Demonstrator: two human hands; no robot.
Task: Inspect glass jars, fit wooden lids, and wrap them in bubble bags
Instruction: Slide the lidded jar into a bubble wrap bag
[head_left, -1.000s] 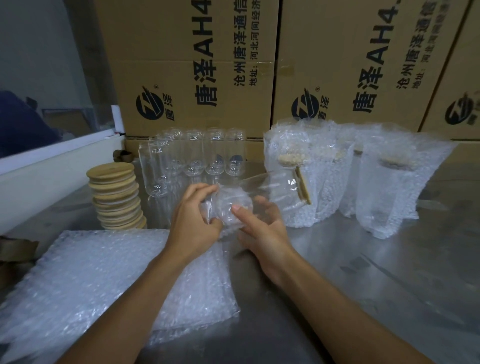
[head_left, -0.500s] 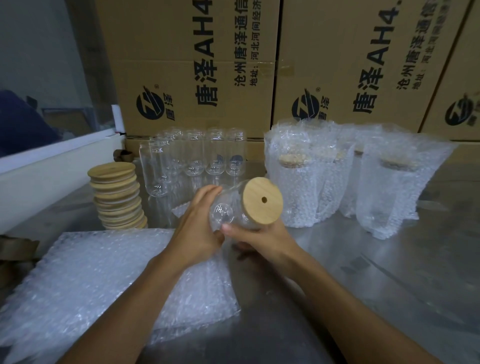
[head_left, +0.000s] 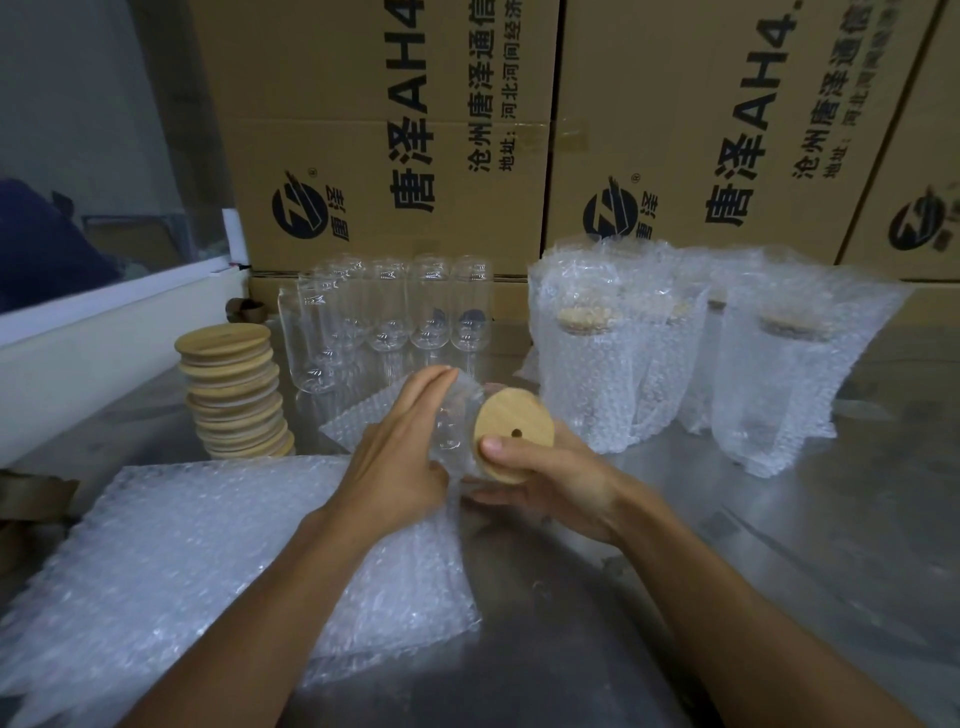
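I have the lidded glass jar (head_left: 457, 431) on its side above the worktop (head_left: 779, 545), left hand (head_left: 395, 462) flat-fingered along it, right hand (head_left: 550, 483) gripping the wooden lid (head_left: 511, 436); bagging comes next, I judge.

Pale tan wood on the lid (head_left: 508, 435) with one dark hole, the same tan down the lid stack (head_left: 234, 391). Clear glass on the jars (head_left: 387, 312), milky white dotted bubble texture over the bubble bags (head_left: 218, 561) and the wrapped jars (head_left: 613, 364). Brown cardboard boxes (head_left: 395, 130) carry black lettering and round black logos; the surface (head_left: 779, 571) is dull grey.
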